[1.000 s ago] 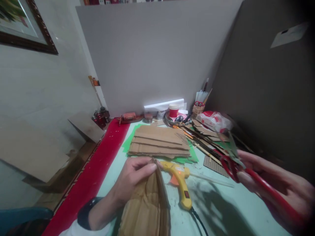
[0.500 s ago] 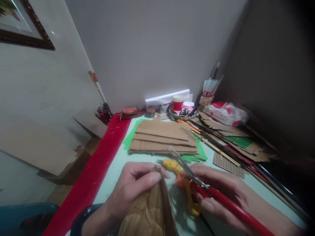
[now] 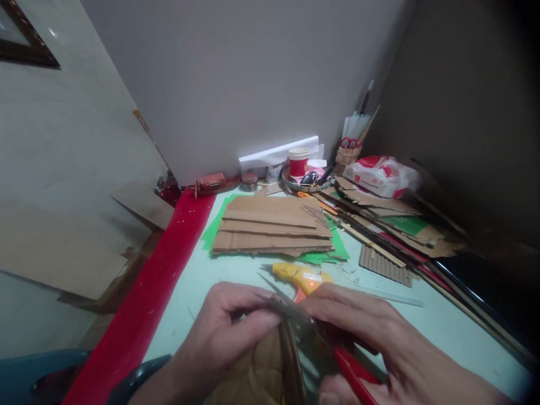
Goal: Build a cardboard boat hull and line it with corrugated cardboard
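Observation:
My left hand [image 3: 230, 332] pinches the top end of a folded brown cardboard piece [image 3: 257, 371] at the bottom centre. My right hand [image 3: 379, 337] is closed on red-handled scissors [image 3: 354, 371]. Their blades are parted and point left, over the cardboard's top end beside my left fingertips; blur hides whether they touch it. Just beyond my right hand, a yellow glue gun [image 3: 295, 274] lies on the pale table, its nozzle to the left and its lower part hidden behind the hand and scissors.
Stacked cardboard sheets [image 3: 274, 216] lie on green paper ahead. Cardboard strips and sticks [image 3: 367, 242] cover the right side. At the back stand a red paper cup [image 3: 298, 163] in a round tray, a plastic-wrapped pack [image 3: 379, 175] and a holder with scissors [image 3: 349, 154].
My right hand has brought the scissors left and down, from beside the cardboard to over its top end, with the blades wider apart. The view has shifted slightly, uncovering more of the glue gun.

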{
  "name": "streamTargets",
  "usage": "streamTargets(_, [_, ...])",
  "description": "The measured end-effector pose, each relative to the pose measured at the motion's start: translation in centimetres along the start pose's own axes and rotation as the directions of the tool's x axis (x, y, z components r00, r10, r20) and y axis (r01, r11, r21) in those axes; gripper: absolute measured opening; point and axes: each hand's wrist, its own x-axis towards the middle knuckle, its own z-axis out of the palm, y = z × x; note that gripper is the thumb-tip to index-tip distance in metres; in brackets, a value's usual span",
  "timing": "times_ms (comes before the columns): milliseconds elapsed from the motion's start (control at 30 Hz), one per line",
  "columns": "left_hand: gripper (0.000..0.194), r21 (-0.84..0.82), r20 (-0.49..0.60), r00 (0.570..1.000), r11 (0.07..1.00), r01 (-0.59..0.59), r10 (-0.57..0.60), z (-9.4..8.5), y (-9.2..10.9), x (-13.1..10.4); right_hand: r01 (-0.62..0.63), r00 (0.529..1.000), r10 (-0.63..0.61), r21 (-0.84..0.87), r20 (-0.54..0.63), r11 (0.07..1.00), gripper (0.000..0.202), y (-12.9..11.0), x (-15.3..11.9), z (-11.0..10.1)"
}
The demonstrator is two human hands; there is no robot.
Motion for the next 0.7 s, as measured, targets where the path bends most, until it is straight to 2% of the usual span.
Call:
streamTargets(167, [0.027,0.038,0.047,0.999,0.999,-0.024,0.022,0.3,0.0,-0.1,-0.031,0.998,0.029,0.039,0.055,0.999,0.031,-1.2,1.0,0.0])
streamTargets(400, [0.035,-0.018,0.064,0.998,1.000,-0.025,0.026,0.5,0.2,0.0,-0.054,0.997,0.050,0.070,0.058,0.996,0.009,-1.4,0.2,-0.2])
streamTargets(567, [0.028,0.000,0.130,0.991,1.000,0.007,-0.007,0.4,0.4,0.1,-0.045,0.995,0.039,0.054,0.097,0.998,0.018,-1.2,0.2,-0.6])
streamTargets(700, [0.021,0.015,0.203,0.975,0.996,0.085,-0.086,-0.1,0.6,0.3,-0.030,0.987,0.022,0.048,0.160,0.998,0.023,-1.2,0.0,-1.0])
